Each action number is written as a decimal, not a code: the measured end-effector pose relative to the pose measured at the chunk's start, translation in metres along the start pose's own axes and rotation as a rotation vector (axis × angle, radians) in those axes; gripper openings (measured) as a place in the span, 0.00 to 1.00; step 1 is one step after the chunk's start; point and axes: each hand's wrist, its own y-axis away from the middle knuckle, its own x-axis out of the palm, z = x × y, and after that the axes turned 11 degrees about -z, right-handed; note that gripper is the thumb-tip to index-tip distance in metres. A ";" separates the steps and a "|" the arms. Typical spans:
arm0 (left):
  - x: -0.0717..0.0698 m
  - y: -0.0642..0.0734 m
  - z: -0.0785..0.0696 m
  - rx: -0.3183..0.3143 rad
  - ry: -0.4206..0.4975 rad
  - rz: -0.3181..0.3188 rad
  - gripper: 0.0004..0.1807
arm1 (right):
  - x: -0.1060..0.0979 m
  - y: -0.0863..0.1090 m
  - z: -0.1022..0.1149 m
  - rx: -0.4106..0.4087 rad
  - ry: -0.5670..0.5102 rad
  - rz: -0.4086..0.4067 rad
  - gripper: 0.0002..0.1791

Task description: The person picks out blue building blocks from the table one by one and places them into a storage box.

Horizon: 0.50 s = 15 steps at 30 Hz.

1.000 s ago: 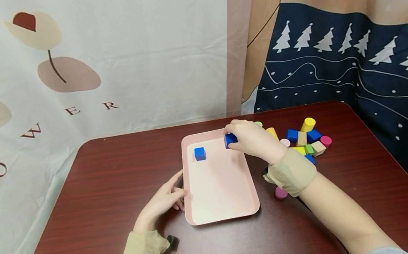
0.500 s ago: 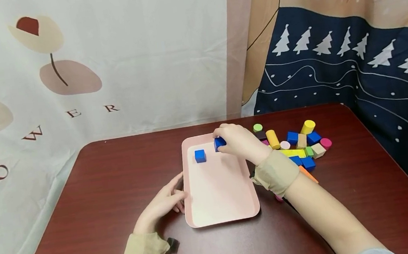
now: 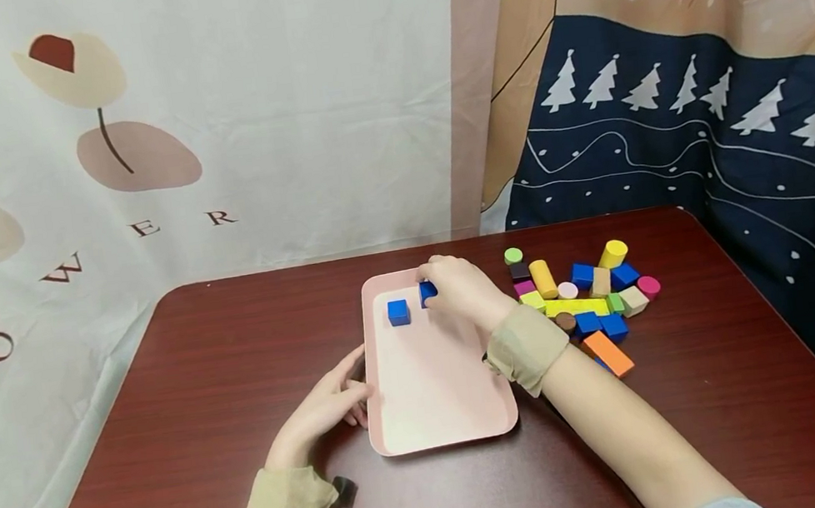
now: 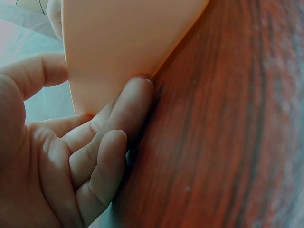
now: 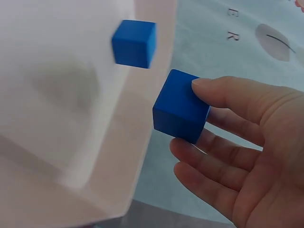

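Observation:
Between its thumb and fingers, the right hand [image 3: 463, 291] holds a blue cube [image 5: 179, 107] over the far part of a pink tray [image 3: 434, 393]. Another blue cube [image 3: 398, 313] stands in the tray, a little to the left of the held one; the right wrist view shows this second cube [image 5: 134, 43] apart from it. At the tray's left side, the left hand [image 3: 328, 399] grips the wall. In the left wrist view its fingers [image 4: 130, 107] lie along the outer wall and the thumb side reaches the rim.
Right of the tray lies a loose group of coloured blocks, among them a yellow cylinder [image 3: 614, 254], a long yellow block [image 3: 576, 307] and an orange block [image 3: 608, 353]. A dark red wooden table [image 3: 237, 349] carries everything. Printed curtains [image 3: 325, 129] hang behind it.
The right hand has moved left across the tray with its blue cube, closer to the cube standing there. More of the block group shows now. The left hand has stayed in place.

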 end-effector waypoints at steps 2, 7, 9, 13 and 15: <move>0.000 0.000 0.000 -0.004 0.002 0.001 0.40 | 0.005 -0.001 -0.002 0.015 0.002 0.004 0.21; 0.000 0.001 -0.002 -0.001 0.013 -0.002 0.40 | 0.017 -0.004 -0.008 0.036 0.003 -0.004 0.20; 0.000 0.002 -0.002 -0.001 0.019 -0.003 0.40 | 0.021 -0.006 -0.010 0.030 0.015 -0.013 0.20; 0.000 0.002 -0.002 -0.004 0.023 0.000 0.39 | 0.026 -0.008 -0.012 -0.005 0.067 -0.037 0.18; 0.000 0.001 -0.001 0.000 0.015 0.001 0.39 | 0.029 -0.009 -0.012 -0.021 0.097 -0.051 0.17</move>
